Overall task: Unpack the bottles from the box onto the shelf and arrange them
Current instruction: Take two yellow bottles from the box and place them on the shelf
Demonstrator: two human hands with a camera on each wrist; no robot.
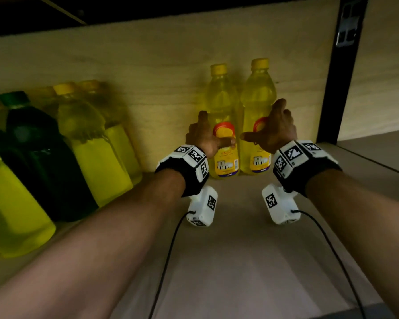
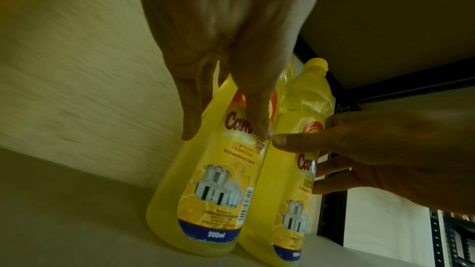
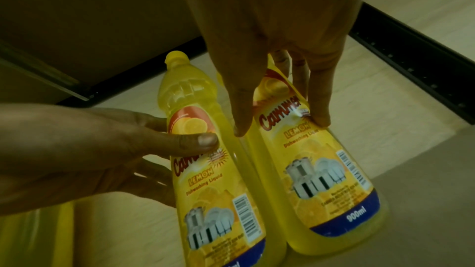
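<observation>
well, both bottles stand upright at the back of the shelf [image 1: 251,261], touching each other side by side against the wooden back wall [image 1: 148,65]. my left hand [image 1: 202,137] wraps the left bottle [image 1: 221,100] at the label, thumb [image 3: 203,139] across the front and the other fingers curled round the far side. my right hand [image 1: 275,130] holds the right bottle [image 1: 258,95] at the same height, thumb [image 2: 280,140] in front, fingers [image 2: 331,168] bent round its outer flank. so both sets of fingers are clamped, one bottle each.

each bottle looks full of yellow liquid, so i judge them fairly heavy for their size and bottom-weighted. the plastic is thin and clear; i expect it to give a little under a squeeze, and the glossy label to be slick. the waist near the label top, where the body narrows, seems the best place to grip; the yellow caps [image 1: 218,68] are too small to steer by.

to my left, well apart, stands a row of yellow bottles [image 1: 95,143] with a dark green one [image 1: 39,157] among them, blurred. a black upright post [image 1: 339,77] rises just right of the right bottle, so there is little room that side. the shelf above hangs close over the caps. cables [image 1: 168,261] trail from my wrist cameras over the shelf. i cannot see the box.
</observation>
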